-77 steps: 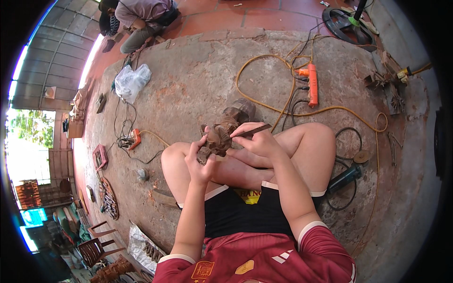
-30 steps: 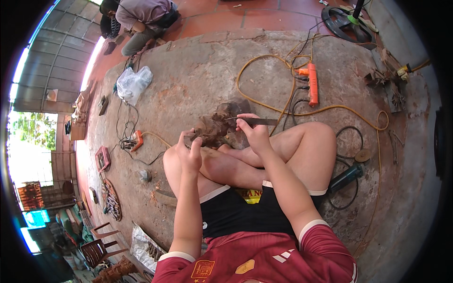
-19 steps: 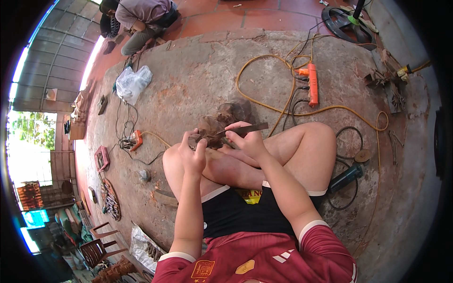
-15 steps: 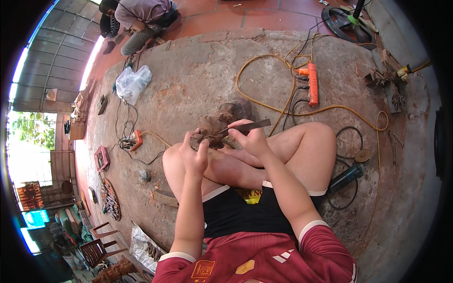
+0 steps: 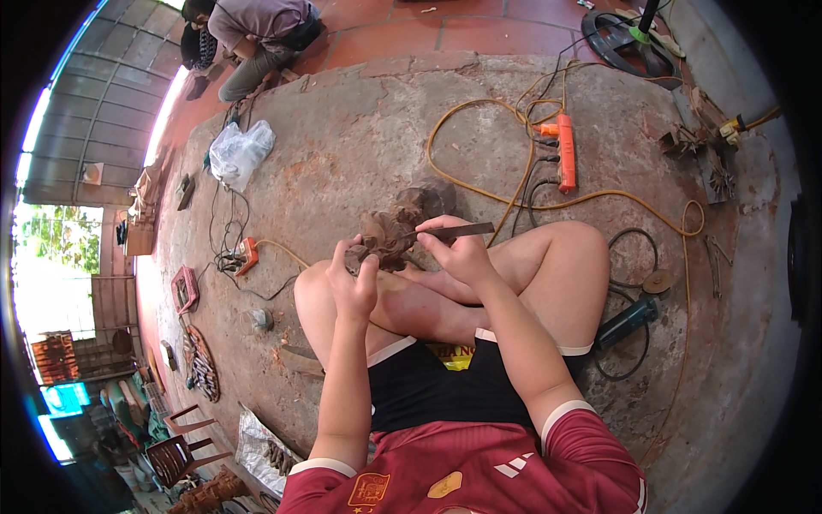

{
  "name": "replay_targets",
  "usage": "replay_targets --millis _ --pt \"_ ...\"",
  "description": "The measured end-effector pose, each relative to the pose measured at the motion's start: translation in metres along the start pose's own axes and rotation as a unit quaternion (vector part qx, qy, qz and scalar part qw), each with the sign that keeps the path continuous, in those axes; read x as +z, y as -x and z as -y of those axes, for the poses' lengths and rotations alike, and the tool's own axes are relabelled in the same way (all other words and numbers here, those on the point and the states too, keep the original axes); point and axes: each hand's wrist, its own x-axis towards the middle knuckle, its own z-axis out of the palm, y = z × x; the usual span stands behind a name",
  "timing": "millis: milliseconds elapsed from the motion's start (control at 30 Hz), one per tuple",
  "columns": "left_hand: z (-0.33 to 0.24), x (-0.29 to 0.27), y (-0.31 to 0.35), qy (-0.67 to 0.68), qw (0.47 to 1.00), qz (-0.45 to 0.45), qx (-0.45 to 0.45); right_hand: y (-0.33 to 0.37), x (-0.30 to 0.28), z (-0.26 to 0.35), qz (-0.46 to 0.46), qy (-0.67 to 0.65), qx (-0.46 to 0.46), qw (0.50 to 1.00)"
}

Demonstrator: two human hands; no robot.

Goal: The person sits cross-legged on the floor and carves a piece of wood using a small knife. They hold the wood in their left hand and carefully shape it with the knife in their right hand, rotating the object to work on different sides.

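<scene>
A brown carved wooden piece (image 5: 390,230) with rounded, folded shapes rests on the floor just beyond my crossed legs. My left hand (image 5: 354,272) grips its near left side, thumb and fingers closed around the edge. In my right hand (image 5: 456,254) is a flat, dark file (image 5: 458,230), pinched between thumb and fingers. The file's narrow end touches the carving's right side, and its wide end sticks out to the right. Its very tip is hidden among the folds of the carving.
An orange power strip (image 5: 565,154) with a looping yellow cable lies ahead to the right. By my right knee is a green power tool (image 5: 629,323). A white plastic bag (image 5: 241,152) and an orange socket box (image 5: 247,255) lie left. Another person (image 5: 265,43) crouches far left.
The file has shifted very slightly to the right and down along the carving with my right hand. My left hand keeps its hold in the same place.
</scene>
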Motion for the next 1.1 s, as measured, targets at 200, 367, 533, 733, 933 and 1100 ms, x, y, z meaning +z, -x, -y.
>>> replay_targets --millis 200,367,533,733,933,1100 --pt "0.004 -0.001 0.001 -0.015 1.0 0.012 -0.008 0.0 -0.002 0.009 0.009 0.063 -0.082 0.995" --pt "0.008 -0.005 0.003 0.0 0.998 0.056 -0.009 -0.003 -0.011 0.012 0.063 -0.002 -0.019 0.998" --pt "0.004 -0.003 0.007 0.024 0.995 0.098 0.015 -0.004 -0.017 0.01 0.031 0.006 -0.033 0.999" --pt "0.013 -0.009 0.006 0.017 0.993 0.099 0.063 -0.002 -0.024 0.015 0.096 0.046 -0.014 0.994" --pt "0.009 -0.011 0.006 0.018 0.993 0.112 0.036 -0.003 -0.022 0.006 0.096 0.016 0.01 0.995" --pt "0.004 -0.014 0.003 0.011 0.989 0.142 0.043 -0.006 -0.028 0.013 0.1 -0.039 0.025 0.994"
